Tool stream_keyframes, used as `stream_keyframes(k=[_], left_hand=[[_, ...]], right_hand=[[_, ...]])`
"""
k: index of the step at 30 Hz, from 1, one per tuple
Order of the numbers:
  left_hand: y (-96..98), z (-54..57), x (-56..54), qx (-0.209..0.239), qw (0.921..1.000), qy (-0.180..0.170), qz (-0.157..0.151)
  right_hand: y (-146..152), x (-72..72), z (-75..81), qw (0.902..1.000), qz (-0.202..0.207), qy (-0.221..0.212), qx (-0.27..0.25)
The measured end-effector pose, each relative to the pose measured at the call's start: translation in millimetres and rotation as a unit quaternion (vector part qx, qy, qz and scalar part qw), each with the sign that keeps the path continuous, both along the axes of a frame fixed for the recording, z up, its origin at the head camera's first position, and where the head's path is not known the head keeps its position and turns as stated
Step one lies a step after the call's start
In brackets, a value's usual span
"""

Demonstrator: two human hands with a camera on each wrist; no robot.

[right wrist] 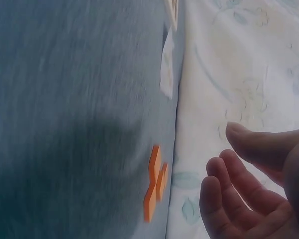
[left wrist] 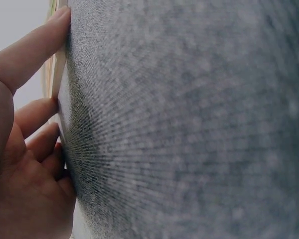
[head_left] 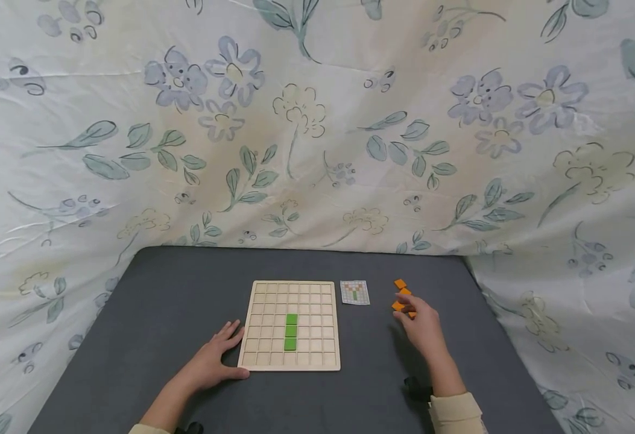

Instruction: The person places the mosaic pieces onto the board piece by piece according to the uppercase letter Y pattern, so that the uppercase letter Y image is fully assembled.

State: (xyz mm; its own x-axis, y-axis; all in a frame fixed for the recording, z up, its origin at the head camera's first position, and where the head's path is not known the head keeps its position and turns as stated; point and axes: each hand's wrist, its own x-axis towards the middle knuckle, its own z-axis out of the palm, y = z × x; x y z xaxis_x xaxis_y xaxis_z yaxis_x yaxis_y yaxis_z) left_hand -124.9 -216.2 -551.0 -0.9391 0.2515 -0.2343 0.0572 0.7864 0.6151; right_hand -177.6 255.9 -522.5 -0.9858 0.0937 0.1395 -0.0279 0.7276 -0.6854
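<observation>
A light wooden grid board [head_left: 268, 358] lies on the dark table, with a column of green square tiles [head_left: 291, 331] in its middle cells. At the board's lower left corner is my left hand [head_left: 208, 361]; its thumb and fingers [left wrist: 32, 117] touch the rim, spread and fairly straight. My right hand [head_left: 423, 325] hovers over several orange square tiles [head_left: 400, 283] to the right. In the right wrist view its loosely bent fingers [right wrist: 212, 191] and thumb stand apart with nothing between them, and orange tiles [right wrist: 149, 201] lie on the table beyond.
Between the board and the orange tiles lies a small paper card [head_left: 354, 293] printed with a coloured grid pattern. The dark grey table [head_left: 198, 283] ends at a hanging floral cloth [head_left: 317, 199] behind, which also runs along both sides.
</observation>
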Motion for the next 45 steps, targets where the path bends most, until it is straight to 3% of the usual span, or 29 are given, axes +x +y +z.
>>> stream_keyframes(k=[5, 11, 19, 30, 36, 45], left_hand=[[0.2, 2.3, -0.2, 0.007, 1.0000, 0.002, -0.003], [1.0, 2.8, 1.3, 0.009, 1.0000, 0.002, 0.002], [1.6, 4.0, 3.1, 0.013, 0.9999, 0.001, 0.005], [1.1, 3.7, 3.6, 0.012, 0.9999, 0.004, 0.008], [0.7, 4.5, 3.3, 0.012, 0.9999, 0.005, 0.005], [1.8, 5.3, 3.4, 0.012, 0.9999, 0.005, 0.005]], right_hand=[[21.2, -3.3, -2.3, 0.9994, -0.004, -0.033, 0.008], [44.6, -17.1, -11.8, 0.9960, 0.007, -0.084, 0.031], [58.6, -29.5, -20.3, 0.9901, 0.019, -0.134, 0.036], [56.5, -29.2, -23.9, 0.9901, 0.040, -0.121, 0.061], [54.0, -27.5, -25.9, 0.9868, 0.071, -0.113, 0.092], [48.5, -20.8, -18.8, 0.9853, 0.105, -0.081, 0.107]])
